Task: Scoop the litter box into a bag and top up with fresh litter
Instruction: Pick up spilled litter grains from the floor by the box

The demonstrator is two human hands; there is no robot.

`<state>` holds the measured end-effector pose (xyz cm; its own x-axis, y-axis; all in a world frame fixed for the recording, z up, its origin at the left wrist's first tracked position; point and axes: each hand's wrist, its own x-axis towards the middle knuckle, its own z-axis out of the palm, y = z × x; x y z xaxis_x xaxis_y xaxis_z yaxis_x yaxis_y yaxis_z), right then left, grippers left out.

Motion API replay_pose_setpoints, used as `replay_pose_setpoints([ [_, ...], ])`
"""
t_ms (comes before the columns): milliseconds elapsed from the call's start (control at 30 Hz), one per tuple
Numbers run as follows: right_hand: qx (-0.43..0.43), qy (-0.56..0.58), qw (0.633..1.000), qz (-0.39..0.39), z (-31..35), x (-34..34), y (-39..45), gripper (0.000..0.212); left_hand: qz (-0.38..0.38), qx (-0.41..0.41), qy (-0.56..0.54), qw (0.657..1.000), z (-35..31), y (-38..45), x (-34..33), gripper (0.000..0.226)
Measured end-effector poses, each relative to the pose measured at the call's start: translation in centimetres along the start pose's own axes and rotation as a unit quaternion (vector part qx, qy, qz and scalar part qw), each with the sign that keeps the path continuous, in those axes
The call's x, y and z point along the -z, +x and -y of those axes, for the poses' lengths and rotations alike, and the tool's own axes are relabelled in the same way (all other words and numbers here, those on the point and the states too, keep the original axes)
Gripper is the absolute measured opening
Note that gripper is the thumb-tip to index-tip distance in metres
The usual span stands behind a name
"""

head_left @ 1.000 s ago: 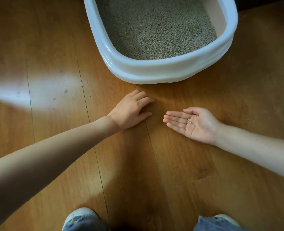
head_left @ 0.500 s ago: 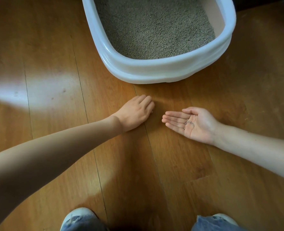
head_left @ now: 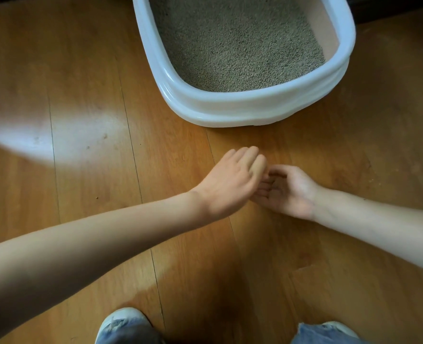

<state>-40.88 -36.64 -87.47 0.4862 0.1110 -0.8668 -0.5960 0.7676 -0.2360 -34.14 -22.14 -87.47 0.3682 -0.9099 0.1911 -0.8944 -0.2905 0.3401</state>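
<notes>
Just ahead of both hands sits the litter box [head_left: 252, 105], a white tub on the wooden floor [head_left: 86, 83], its near wall facing the person and its bed of grey-brown litter [head_left: 232, 43] lying fairly level, with no clumps that can be made out. No scoop and no bag show anywhere in view.

Nearer in, the right hand [head_left: 290, 192] lies palm up close to the floor, fingers lightly cupped like a small dish; whether any grains rest in it is too dim to tell. The left hand [head_left: 230, 180] reaches across from the other side, back upward, its loosely bent fingers overlapping the right fingertips. What, if anything, they pinch is hidden beneath them. The pairing looks like stray grains being gathered off the floor into the waiting palm, 1 hand collecting and 1 receiving, so spill near the box gets tidied.

Behind the hands, 2 shoe toes [head_left: 123, 324] and denim cuffs [head_left: 322, 336] edge the bottom of the view.
</notes>
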Motion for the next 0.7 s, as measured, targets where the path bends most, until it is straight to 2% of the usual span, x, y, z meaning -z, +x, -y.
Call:
replay_pose_setpoints([
  [33,0.002,0.001,1.000,0.003,-0.1,-0.3,0.0,0.024,0.002,-0.023,0.009,1.000,-0.3,-0.1,-0.1,0.005],
  [100,0.008,-0.002,1.000,0.006,-0.4,-0.8,-0.1,0.026,0.011,-0.051,0.029,0.998,-0.2,-0.3,-0.5,0.010],
  [200,0.004,-0.009,1.000,0.025,-0.6,-1.3,-0.4,0.033,0.018,-0.041,0.011,0.999,0.6,-0.6,-0.8,0.010],
  [400,-0.031,0.014,0.999,0.039,-0.3,-0.8,-0.5,0.046,-0.047,0.109,-0.107,0.987,3.6,-1.7,0.2,0.011],
  [500,-0.035,0.027,0.998,0.047,0.1,0.0,-0.3,0.046,-0.041,0.168,-0.085,0.981,6.8,-4.1,-0.1,0.008],
  [700,-0.033,0.029,0.998,0.050,0.2,0.3,0.1,0.047,-0.019,0.232,-0.046,0.971,10.0,-9.3,-0.1,0.015],
])
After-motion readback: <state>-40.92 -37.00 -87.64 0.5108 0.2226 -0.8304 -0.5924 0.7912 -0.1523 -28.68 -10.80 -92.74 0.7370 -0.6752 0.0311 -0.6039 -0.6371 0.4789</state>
